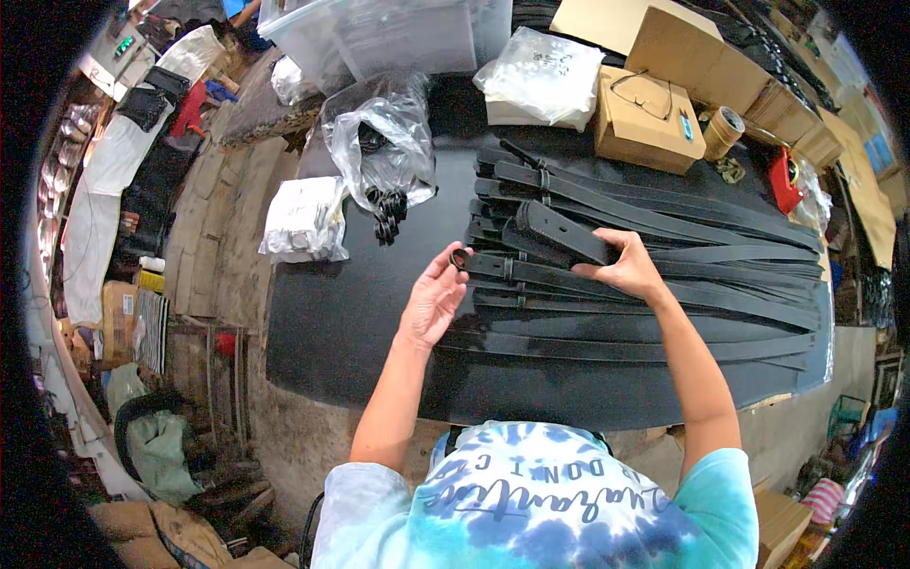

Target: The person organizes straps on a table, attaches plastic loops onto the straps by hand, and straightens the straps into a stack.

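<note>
Between the fingertips of my left hand [436, 299] is a small dark belt loop [461, 259], held upright so that its opening shows. My right hand [624, 266] grips a black belt strap [561, 230] near its end, thumb on top. That end points to the left and is raised over the other straps; a slot shows in it. Under and around it, many black belt straps [720, 275] lie side by side across the table, some with loops on them. The belt loop and the held strap are apart.
A clear plastic bag [389, 142] spills black loops [387, 213] onto the dark table [332, 322]. Beside it lies a white packet [305, 220]. Farther back stand a white wrapped stack [538, 76], a cardboard box [649, 119] with glasses on it, a tape roll [723, 131] and a clear bin [379, 38].
</note>
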A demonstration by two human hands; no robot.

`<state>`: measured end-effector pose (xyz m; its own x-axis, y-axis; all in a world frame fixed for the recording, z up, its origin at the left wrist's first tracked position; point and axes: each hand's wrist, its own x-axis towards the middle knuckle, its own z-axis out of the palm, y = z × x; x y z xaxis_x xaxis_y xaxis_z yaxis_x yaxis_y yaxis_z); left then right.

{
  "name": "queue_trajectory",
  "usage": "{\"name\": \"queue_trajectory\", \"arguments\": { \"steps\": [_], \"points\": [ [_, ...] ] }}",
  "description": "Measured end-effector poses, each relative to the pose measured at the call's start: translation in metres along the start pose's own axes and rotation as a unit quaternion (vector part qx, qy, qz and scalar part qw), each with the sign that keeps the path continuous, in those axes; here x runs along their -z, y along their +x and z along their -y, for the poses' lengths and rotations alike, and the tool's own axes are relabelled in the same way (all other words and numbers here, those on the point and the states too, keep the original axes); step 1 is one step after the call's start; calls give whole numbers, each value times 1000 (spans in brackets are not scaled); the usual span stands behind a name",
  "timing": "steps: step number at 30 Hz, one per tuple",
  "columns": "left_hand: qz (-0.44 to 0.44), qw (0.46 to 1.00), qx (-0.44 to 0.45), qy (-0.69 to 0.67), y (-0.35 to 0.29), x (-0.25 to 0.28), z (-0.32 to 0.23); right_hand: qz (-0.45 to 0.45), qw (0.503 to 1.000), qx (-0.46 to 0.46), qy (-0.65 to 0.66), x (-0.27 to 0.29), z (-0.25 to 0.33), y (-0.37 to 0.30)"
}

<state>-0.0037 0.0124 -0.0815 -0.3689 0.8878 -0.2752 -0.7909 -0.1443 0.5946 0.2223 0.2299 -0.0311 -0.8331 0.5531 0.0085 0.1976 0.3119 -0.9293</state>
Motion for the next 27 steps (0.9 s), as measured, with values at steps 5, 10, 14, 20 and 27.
{"name": "queue_trajectory", "arguments": {
  "steps": [5, 10, 14, 20, 27],
  "points": [
    [18, 997, 11, 75, 7, -16, 12, -27, 999, -8, -20, -5, 7, -1],
    [20, 994, -25, 106, 17, -25, 22, -25, 996, 0, -85, -10, 5, 1],
    [-1, 981, -97, 170, 26, -28, 24, 6, 995, -26, -96, -8, 11, 5],
    [-55, 984, -54, 160, 24, -46, 46, 59, 993, -29, -96, -7, 11, 12],
    [-69, 968, -81, 228, 35, -48, 41, -34, 997, 11, -70, -15, -5, 1]
  ]
}}
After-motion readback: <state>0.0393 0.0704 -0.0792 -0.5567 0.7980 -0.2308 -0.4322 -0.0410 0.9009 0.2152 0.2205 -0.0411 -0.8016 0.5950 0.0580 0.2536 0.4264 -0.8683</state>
